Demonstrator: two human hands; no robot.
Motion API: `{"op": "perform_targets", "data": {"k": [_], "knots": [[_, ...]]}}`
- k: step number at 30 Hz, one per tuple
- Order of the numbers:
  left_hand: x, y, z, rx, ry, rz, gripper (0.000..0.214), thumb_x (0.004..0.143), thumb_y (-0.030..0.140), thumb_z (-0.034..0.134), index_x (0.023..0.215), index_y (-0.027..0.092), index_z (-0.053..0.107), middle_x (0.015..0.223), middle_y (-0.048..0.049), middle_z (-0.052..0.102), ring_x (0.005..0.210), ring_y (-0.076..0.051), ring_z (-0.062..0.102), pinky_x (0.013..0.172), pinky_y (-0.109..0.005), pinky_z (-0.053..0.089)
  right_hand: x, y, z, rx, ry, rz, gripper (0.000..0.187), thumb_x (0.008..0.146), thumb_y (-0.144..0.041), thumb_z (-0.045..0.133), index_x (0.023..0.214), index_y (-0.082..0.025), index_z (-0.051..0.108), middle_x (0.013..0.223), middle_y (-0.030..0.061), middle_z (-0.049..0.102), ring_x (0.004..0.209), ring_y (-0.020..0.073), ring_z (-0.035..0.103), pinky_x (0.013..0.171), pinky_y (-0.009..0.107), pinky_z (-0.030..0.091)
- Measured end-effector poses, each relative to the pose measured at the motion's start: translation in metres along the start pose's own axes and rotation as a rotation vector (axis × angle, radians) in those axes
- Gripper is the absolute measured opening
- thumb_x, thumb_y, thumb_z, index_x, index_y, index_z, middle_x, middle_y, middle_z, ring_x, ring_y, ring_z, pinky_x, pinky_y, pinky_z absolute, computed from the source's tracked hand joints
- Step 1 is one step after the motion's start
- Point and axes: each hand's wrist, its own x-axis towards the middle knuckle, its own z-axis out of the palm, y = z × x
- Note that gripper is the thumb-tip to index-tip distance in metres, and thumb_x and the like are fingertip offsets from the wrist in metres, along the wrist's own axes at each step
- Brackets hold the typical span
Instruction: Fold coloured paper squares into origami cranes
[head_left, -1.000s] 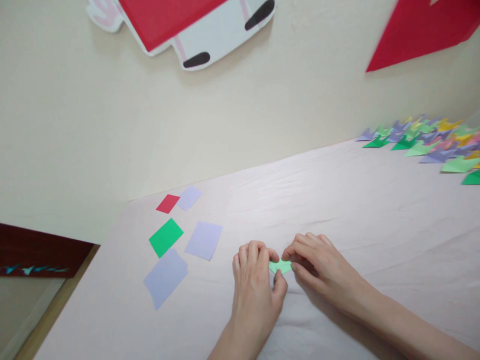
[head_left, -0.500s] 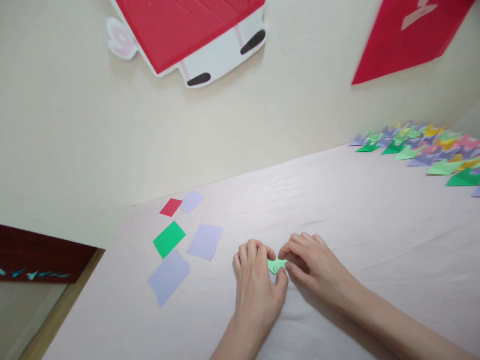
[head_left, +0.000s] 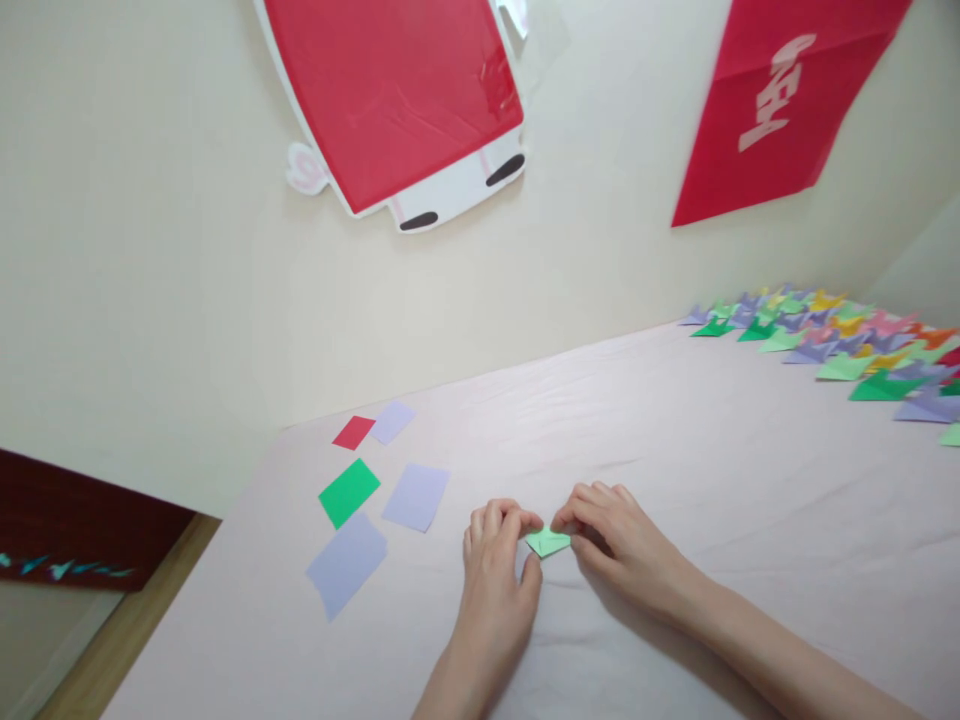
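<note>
A small folded piece of light green paper (head_left: 548, 543) lies on the cloth-covered table between my two hands, its pointed side toward me. My right hand (head_left: 619, 535) pinches it at the right corner between thumb and forefinger. On the other side, my left hand (head_left: 495, 570) has its forefinger at the paper's upper left edge. The left thumb is spread away from that finger, just below the left corner. Whether the left fingertip presses on the paper, I cannot tell.
Flat paper pieces lie to the left: red (head_left: 354, 433), dark green (head_left: 349, 493) and several lilac ones (head_left: 416, 497). Rows of folded paper shapes (head_left: 844, 367) in many colours stand at the far right. Behind the table rises a wall (head_left: 465, 300) with red decorations.
My left thumb has moved away from the green paper, which now shows more of its folded shape. My right hand keeps its pinch. The whole view has tilted up a little.
</note>
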Motion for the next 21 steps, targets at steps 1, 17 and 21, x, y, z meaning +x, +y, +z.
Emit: {"op": "perform_targets", "data": {"k": [1,17,21], "knots": [[-0.001,-0.001,-0.001,-0.015,0.003,0.014,0.033,0.078,0.003,0.045,0.100,0.025,0.058,0.107,-0.0044,0.055,0.106,-0.024,0.048,0.093,-0.041,0.040,-0.001,-0.001,-0.001,-0.006,0.001,-0.009,0.026,0.079,-0.001,0.051,0.090,-0.022,0.063,0.089,0.0005,0.063,0.088,0.0180,0.055,0.078,0.032,0.034],[0.021,0.004,-0.001,-0.089,0.041,0.138,0.014,0.094,0.013,0.047,0.086,0.021,0.055,0.089,-0.0004,0.061,0.088,-0.019,0.053,0.079,-0.033,0.040,0.009,0.000,-0.003,0.358,0.027,0.119,0.014,0.086,-0.025,0.056,0.074,-0.020,0.050,0.076,-0.0008,0.055,0.075,0.0171,0.052,0.070,0.029,0.041],[0.027,0.006,-0.006,0.073,-0.011,0.228,0.016,0.095,0.010,0.046,0.086,0.021,0.055,0.089,-0.0003,0.061,0.087,-0.019,0.052,0.082,-0.034,0.037,0.010,0.003,-0.006,0.480,0.012,0.151,0.011,0.084,-0.027,0.056,0.076,-0.020,0.051,0.074,-0.0019,0.053,0.071,0.0157,0.050,0.066,0.027,0.040]]}}
